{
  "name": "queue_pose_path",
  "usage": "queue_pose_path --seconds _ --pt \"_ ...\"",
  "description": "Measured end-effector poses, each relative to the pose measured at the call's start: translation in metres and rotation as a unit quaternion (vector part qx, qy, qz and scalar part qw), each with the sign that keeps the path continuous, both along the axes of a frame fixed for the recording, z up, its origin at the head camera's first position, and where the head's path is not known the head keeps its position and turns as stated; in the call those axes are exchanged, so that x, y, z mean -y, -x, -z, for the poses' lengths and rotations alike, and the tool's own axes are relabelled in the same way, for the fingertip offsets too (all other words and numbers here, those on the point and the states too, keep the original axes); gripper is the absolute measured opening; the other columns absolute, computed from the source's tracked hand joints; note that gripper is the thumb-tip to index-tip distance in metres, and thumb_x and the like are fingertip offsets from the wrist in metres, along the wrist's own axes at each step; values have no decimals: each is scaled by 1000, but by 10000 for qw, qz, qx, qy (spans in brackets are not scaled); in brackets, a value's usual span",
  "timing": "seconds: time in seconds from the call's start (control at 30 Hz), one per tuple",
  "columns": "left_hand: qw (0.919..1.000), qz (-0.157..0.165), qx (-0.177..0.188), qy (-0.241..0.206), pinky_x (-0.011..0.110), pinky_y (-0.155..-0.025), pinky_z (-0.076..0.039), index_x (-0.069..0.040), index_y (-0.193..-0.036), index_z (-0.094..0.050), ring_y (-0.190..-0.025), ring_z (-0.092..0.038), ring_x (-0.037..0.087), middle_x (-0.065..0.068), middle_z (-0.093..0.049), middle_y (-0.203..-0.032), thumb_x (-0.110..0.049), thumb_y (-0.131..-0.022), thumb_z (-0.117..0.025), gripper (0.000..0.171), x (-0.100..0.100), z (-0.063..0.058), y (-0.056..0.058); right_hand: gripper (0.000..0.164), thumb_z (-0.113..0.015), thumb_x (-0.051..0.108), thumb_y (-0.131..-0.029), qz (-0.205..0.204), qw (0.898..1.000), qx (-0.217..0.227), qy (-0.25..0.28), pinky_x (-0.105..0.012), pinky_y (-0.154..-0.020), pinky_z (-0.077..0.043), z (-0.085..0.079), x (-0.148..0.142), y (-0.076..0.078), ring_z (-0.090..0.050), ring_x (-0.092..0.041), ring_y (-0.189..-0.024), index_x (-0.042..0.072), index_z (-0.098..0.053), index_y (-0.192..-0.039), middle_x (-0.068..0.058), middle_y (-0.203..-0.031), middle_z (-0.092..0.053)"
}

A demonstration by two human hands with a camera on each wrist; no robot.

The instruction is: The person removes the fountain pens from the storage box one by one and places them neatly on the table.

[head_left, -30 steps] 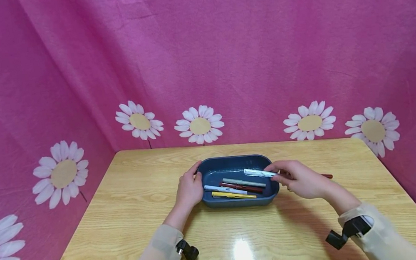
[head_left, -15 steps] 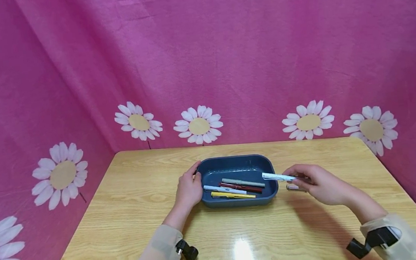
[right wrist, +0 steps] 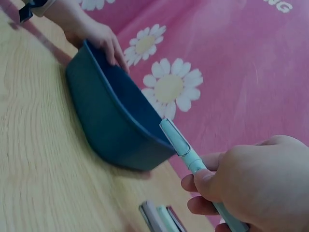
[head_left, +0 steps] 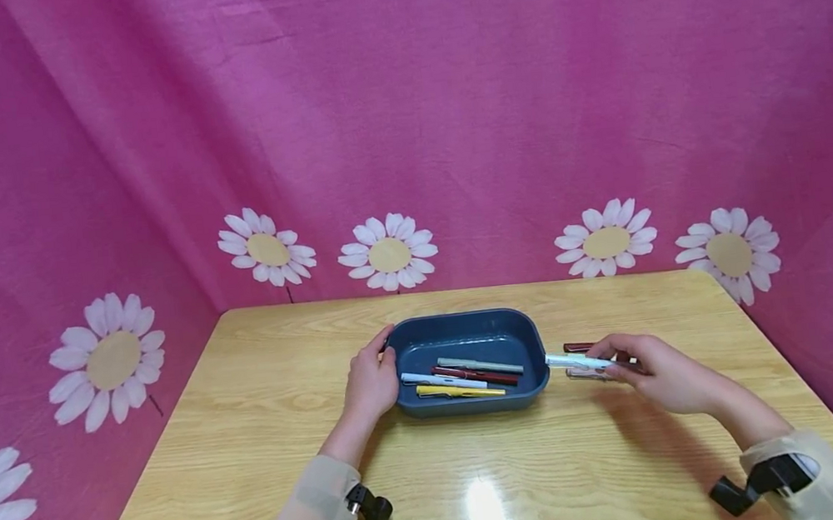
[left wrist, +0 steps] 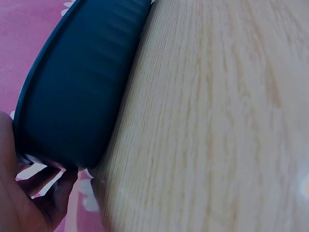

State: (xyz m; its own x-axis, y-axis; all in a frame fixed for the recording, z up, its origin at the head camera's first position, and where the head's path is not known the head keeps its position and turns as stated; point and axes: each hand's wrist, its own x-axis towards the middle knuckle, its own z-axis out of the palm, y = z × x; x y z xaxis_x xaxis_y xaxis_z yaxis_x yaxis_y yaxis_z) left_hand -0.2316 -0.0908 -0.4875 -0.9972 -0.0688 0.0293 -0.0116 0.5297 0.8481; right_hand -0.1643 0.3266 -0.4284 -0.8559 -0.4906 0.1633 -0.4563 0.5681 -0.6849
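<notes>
My left hand point(head_left: 370, 386) grips the left end of a dark blue oblong tray point(head_left: 468, 406), its fingers against the end wall in the left wrist view. Inside the tray lie a yellow pen point(head_left: 459, 391), a pale lavender pen point(head_left: 435, 379), a dark red pen point(head_left: 476, 374) and a grey-green pen point(head_left: 481, 364). Just right of the tray my right hand point(head_left: 661, 372) pinches a pale mint pen point(right wrist: 177, 140) between thumb and fingers, its clipped cap pointing toward the tray. Beneath that hand several pens lie side by side, among them a grey pen point(right wrist: 152, 216) and a dark red pen point(head_left: 578, 346).
The wooden table point(head_left: 407, 478) runs back to a pink cloth point(head_left: 448, 123) printed with white daisies, which also hangs on both sides. A bright light reflection shows on the table's near part.
My right hand has carried the mint pen rightward out over the tray's right rim, to above the pens on the table. My left hand keeps its hold on the tray.
</notes>
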Motion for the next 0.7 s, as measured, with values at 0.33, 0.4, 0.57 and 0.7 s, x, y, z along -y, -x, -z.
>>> queue_pose_path --seconds 0.33,0.4,0.57,0.7 --pt "10000 26 -35 10 58 -116 -41 -19 -159 -52 -144 -49 35 14 -54 -156 -18 -113 -47 46 0 -3 -3 23 -66 -6 -99 199 9997 -7 -167 -27 -72 -52 25 -24 -1 -62 -17 -87 12 -72 -113 -3 -103 -70" --pt "10000 38 -48 17 58 -116 -41 -19 -159 -52 -144 -49 36 15 -54 -156 -17 -113 -47 46 0 -3 -3 23 -67 -6 -99 183 9994 -28 -279 -26 -72 -51 31 -27 -2 -61 -15 -87 12 -72 -113 -1 -103 -69" --pt "10000 53 -51 33 57 -116 -40 -20 -159 -51 -144 -49 35 15 -54 -156 -18 -113 -46 46 0 -4 -3 22 -69 -4 -99 212 9984 138 -504 -24 -80 -52 43 -31 -2 -60 -11 -95 10 -73 -115 2 -109 -69" --pt "10000 43 -49 41 57 -117 -40 -20 -159 -51 -145 -49 35 15 -53 -156 -19 -113 -46 46 0 -4 -2 21 -70 -1 -99 279 9973 341 -586 -24 -87 -53 50 -32 -2 -61 -8 -102 8 -73 -118 0 -113 -70"
